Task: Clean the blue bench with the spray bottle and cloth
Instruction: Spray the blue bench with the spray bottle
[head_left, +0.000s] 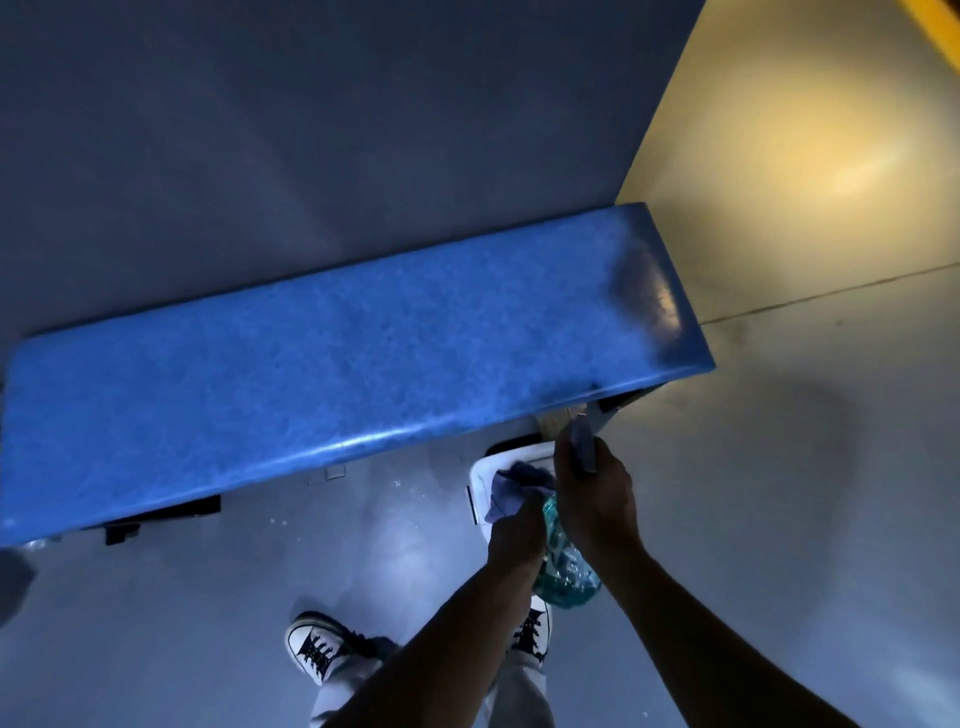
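Left hand (514, 525) grips the cloth (511, 488), right hand (592, 493) the bottle (563, 566); bench (332, 364) stretches left–right, just ahead.

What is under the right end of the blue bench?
Under the right end of the blue bench, a white container stands on the floor, partly under the seat edge. Dark bench supports show there too. The bench top and both hands cover the rest.

It looks like a gym or changing area, though that is uncertain: a padded blue bench (353, 374) stands against a plain grey wall (311, 130), on a smooth grey floor (779, 493) that turns yellow-lit beyond the bench's right end.
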